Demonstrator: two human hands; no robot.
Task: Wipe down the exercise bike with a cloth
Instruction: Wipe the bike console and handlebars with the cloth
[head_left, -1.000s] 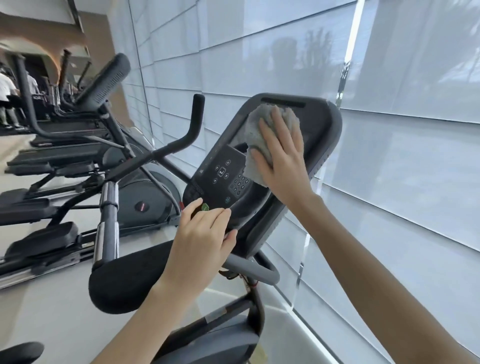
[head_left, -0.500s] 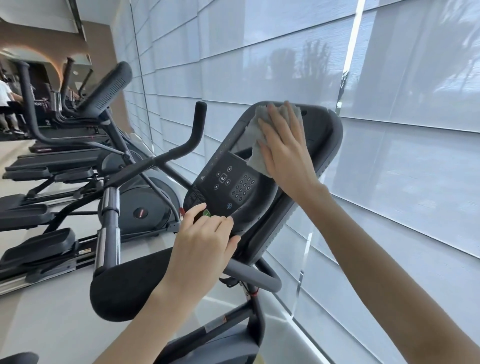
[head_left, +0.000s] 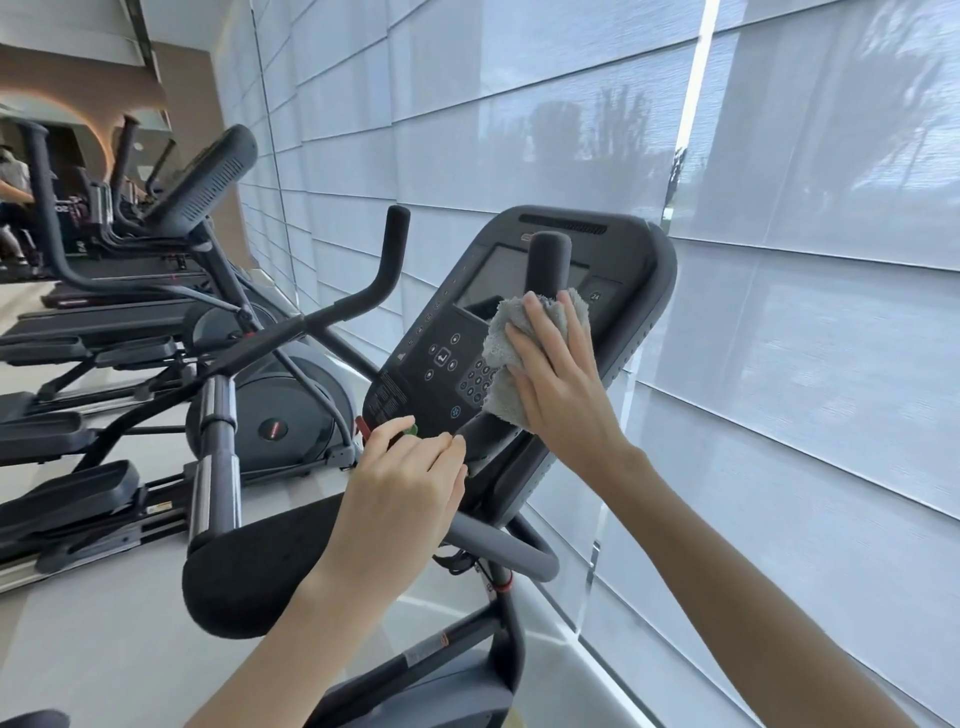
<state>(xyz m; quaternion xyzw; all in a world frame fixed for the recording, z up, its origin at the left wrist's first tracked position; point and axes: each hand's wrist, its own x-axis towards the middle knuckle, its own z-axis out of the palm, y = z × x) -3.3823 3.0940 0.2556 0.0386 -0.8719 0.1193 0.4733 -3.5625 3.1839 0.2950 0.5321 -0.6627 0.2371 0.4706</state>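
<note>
Right grip (head_left: 561, 384) flat, fingers straight, pressing cloth (head_left: 498, 353) on console (head_left: 639, 291) to wipe; left grip (head_left: 400, 493) curled on console's lower edge, steadying it.

cloth (head_left: 497, 358) half under right hand (head_left: 563, 384), keypad (head_left: 474, 383) partly covered

- The right hand (head_left: 558, 384), fingers straight, presses a grey cloth (head_left: 501, 358) flat on the console (head_left: 644, 291) of the exercise bike (head_left: 498, 540), beside the keypad (head_left: 475, 382) (partly covering it).
- The left hand (head_left: 400, 488) grips the console's lower edge, fingers curled.
- Pale blinds (head_left: 805, 364) hang behind.
</note>
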